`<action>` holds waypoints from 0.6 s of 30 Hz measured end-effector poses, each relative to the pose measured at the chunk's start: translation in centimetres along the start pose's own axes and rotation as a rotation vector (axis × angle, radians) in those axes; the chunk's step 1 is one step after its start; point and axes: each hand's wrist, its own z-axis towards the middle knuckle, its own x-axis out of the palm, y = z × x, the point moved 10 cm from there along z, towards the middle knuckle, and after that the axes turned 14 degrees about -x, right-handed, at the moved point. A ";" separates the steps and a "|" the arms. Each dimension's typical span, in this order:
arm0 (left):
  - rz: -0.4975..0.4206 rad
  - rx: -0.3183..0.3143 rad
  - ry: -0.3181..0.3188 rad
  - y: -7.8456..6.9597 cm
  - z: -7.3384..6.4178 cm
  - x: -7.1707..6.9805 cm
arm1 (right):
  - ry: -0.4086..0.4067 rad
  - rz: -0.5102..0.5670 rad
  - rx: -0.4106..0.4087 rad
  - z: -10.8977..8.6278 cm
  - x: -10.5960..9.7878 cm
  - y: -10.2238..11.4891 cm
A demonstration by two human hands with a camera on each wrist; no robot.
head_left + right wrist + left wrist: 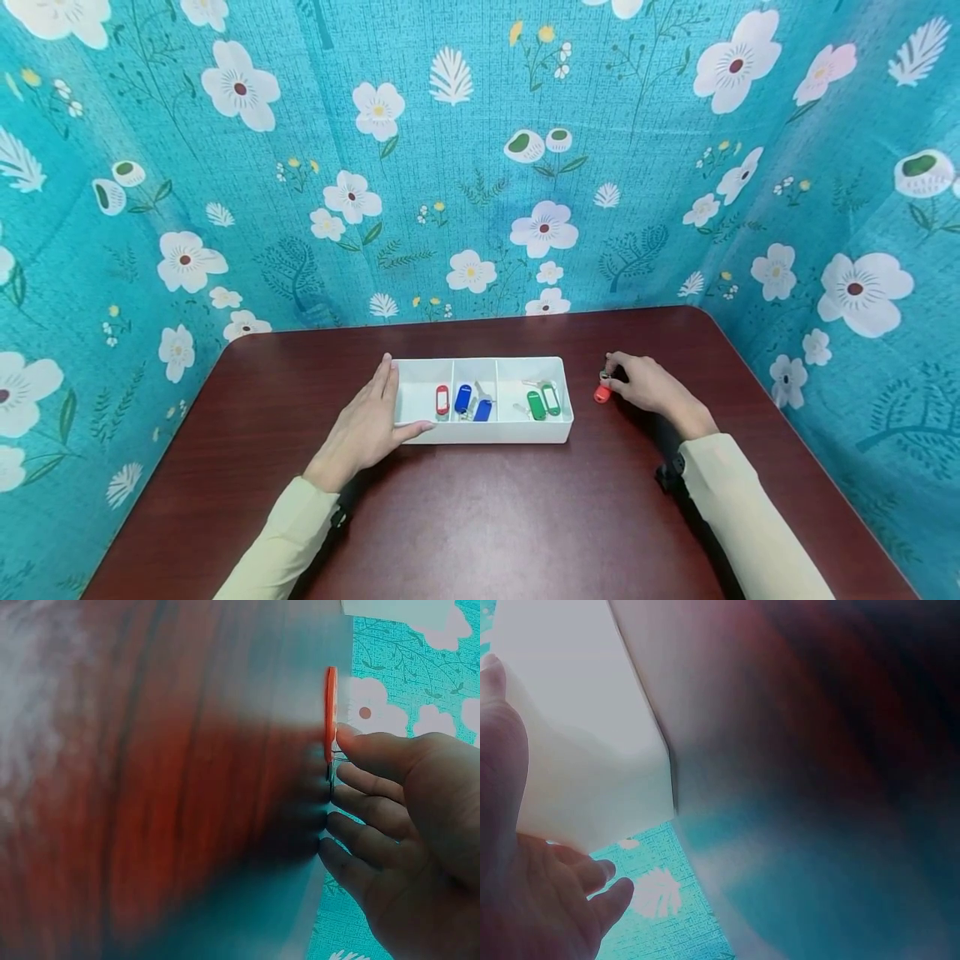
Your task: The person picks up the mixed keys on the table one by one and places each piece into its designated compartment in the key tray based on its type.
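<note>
A white tray (480,432) with three compartments rests on the table. My left hand (367,425) lies along its left end, fingers extended and thumb against the front wall. In the left wrist view, the left hand (547,900) touches the tray (592,750). The left compartment holds a red key tag (442,400); two blue key tags (462,398) with keys are in the middle and two green key tags (536,406) in the right one. Right of the tray, my right hand (648,385) pinches another red key tag (602,393) by its ring end. That tag (330,709) lies flat on the table.
The dark reddish-brown table (487,517) has rounded back corners. Behind and at both sides hangs a turquoise flowered cloth (465,167). The tray's right end stands a short way from the right hand.
</note>
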 end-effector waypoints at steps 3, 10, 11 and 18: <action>-0.005 -0.002 0.003 0.0 0.0 0.1 | -0.005 0.009 -0.009 0.0 0.0 0.1; -0.006 -0.002 0.007 0.0 0.0 0.1 | -0.038 -0.032 -0.066 0.1 -0.5 0.6; -0.006 -0.001 0.004 0.0 0.0 0.0 | -0.043 -0.035 -0.073 0.1 -0.6 0.7; -0.001 0.002 0.007 0.0 0.0 0.0 | -0.043 -0.035 -0.081 0.1 -0.6 1.0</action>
